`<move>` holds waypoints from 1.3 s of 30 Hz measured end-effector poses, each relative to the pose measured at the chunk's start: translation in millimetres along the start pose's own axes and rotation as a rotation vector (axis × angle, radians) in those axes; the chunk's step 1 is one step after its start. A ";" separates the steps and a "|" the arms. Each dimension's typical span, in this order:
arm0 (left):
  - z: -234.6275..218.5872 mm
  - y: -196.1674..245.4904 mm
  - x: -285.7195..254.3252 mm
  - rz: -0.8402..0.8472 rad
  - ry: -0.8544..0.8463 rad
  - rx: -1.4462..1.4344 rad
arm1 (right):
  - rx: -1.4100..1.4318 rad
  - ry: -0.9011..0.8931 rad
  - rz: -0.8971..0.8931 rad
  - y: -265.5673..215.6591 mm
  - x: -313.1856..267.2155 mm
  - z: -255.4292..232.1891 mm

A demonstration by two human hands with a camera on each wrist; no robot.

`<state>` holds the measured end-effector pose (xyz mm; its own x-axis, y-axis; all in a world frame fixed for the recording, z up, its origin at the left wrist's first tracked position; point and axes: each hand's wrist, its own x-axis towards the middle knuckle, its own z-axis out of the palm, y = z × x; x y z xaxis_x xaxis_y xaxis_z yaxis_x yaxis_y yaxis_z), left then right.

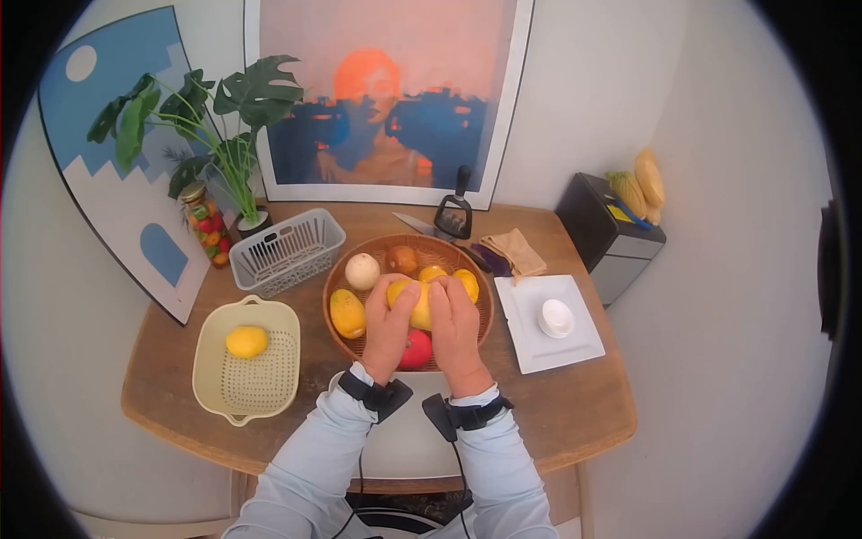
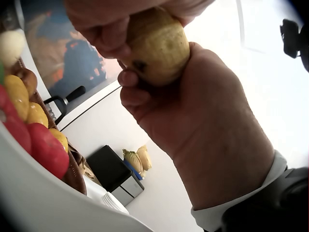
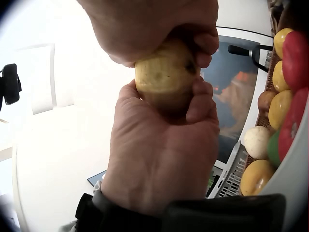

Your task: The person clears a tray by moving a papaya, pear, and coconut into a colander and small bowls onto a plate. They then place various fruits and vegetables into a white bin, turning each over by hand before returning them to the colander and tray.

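Both hands are together over a brown woven basket (image 1: 489, 310), gripping one yellow oval fruit (image 1: 419, 310) between them. My left hand (image 1: 389, 322) curls round its left side, and my right hand (image 1: 455, 325) its right. In the left wrist view the fruit (image 2: 161, 48) has a dark spot low on its skin; fingers cover much of the rest. The basket holds a white round vegetable (image 1: 363, 271), a brown round one (image 1: 402, 260), a red pepper (image 1: 416, 350) and several yellow fruits, one (image 1: 347, 313) at the left.
At the left, a cream colander (image 1: 292, 377) with a lemon-yellow fruit (image 1: 247, 341) stands before a grey plastic basket (image 1: 287, 251). A white square plate (image 1: 530, 355) bears a small white bowl (image 1: 557, 318). Behind lie a black-handled grater (image 1: 453, 216), a knife (image 1: 413, 223) and a tan cloth (image 1: 514, 251).
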<state>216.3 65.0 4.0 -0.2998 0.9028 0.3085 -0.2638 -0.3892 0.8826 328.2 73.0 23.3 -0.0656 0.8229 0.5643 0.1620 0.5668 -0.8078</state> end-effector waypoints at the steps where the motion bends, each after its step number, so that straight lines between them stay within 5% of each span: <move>1: 0.6 2.8 -0.8 0.030 -0.003 0.027 | 0.028 -0.001 0.008 -0.9 0.4 -0.3; 5: -0.4 -3.4 3.4 0.121 0.040 0.031 | 0.130 -0.041 -0.039 7.4 2.7 1.8; 8: 1.6 7.4 0.7 -0.026 0.077 -0.165 | -0.114 -0.058 -0.251 -4.2 1.6 2.4; 23: -1.5 7.8 -1.5 0.084 -0.010 -0.049 | 0.106 -0.116 -0.157 -1.3 1.9 -2.2; 29: -2.5 3.2 0.3 0.129 -0.011 -0.039 | -0.067 -0.103 -0.217 -8.5 2.3 -1.5; 39: 2.0 9.7 -2.8 0.201 -0.003 0.056 | 0.232 0.002 -0.028 2.1 4.4 -2.1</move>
<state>216.5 59.0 12.4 -0.3384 0.8084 0.4817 -0.1472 -0.5511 0.8213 330.4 77.7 24.4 -0.0651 0.8069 0.5871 -0.0703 0.5831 -0.8093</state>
